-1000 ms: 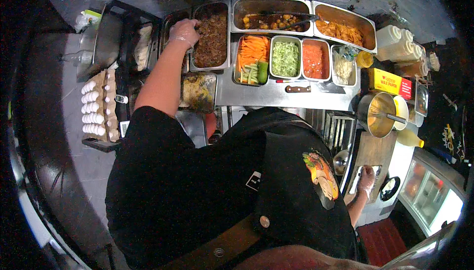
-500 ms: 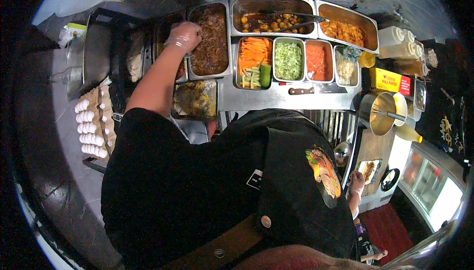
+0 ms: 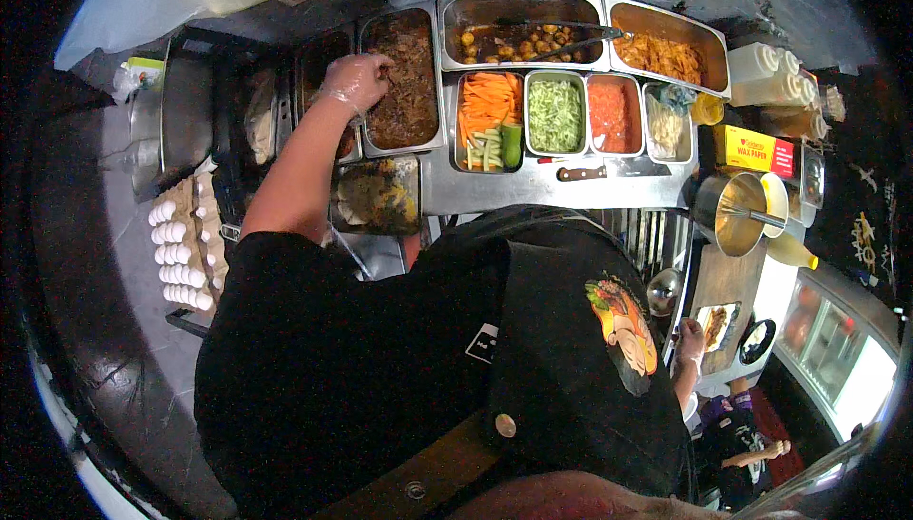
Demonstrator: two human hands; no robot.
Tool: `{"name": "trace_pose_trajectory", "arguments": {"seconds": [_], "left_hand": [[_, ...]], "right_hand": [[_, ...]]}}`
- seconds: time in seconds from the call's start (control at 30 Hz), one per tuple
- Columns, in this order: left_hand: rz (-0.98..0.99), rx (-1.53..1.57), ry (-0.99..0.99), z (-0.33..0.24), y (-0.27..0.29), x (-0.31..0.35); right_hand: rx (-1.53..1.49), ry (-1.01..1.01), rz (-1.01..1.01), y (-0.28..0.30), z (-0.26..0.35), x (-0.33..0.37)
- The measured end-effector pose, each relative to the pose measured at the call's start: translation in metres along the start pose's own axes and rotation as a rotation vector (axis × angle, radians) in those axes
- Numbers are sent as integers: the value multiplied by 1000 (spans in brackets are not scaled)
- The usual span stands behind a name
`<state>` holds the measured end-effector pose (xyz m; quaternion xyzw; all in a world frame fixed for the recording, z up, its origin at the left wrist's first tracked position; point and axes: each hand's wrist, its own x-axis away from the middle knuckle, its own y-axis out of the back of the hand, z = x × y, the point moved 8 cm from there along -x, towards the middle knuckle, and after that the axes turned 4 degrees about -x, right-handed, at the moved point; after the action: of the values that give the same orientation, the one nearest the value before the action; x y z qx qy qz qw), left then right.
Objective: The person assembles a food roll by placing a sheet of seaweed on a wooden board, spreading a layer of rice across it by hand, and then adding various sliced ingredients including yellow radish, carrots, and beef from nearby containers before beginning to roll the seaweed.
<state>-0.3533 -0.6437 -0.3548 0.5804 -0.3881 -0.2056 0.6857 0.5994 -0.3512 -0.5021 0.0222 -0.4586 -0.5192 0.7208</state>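
Observation:
My left hand (image 3: 356, 82), in a clear plastic glove, is over the left edge of the deep steel pan of shredded meat (image 3: 407, 92). Its fingers are curled together; whatever may be in them is hidden. Far to the right, my right hand (image 3: 689, 341), also gloved, is closed beside a board. Whether it grips anything does not show. Close to it, a roll with brown filling (image 3: 716, 320) lies on white paper.
Steel pans hold carrot and cucumber sticks (image 3: 489, 121), shredded greens (image 3: 555, 116), diced tomato (image 3: 615, 116) and potatoes with tongs (image 3: 529, 42). A knife (image 3: 582, 174) lies in front. Egg trays (image 3: 183, 256) stand left. Another person (image 3: 742, 444) is at lower right.
My left hand has shifted slightly, its fingertips now pointing more to the right over the meat. My right hand stays near the roll. The other person shows more at lower right.

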Motion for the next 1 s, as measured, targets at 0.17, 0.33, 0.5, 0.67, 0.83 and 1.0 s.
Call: {"name": "trace_pose_trajectory", "arguments": {"seconds": [0.17,0.33,0.5,0.67,0.83,1.0], "left_hand": [[88,-97,-88,-45,0,19],[100,-162,-60,-57,-13,25],[45,-123,-44,-44,-30,14],[136,23,-21,-22,-44,1],[74,35,-39,-52,-15,23],[24,-95,-55,-63,-33,31]], "right_hand": [[69,15,-32,22,-11,1],[28,10,-27,7,2,3],[20,-20,-6,4,8,1],[41,13,8,11,-1,-5],[118,69,-8,10,-11,-8],[85,16,5,-1,-9,-13]]}}
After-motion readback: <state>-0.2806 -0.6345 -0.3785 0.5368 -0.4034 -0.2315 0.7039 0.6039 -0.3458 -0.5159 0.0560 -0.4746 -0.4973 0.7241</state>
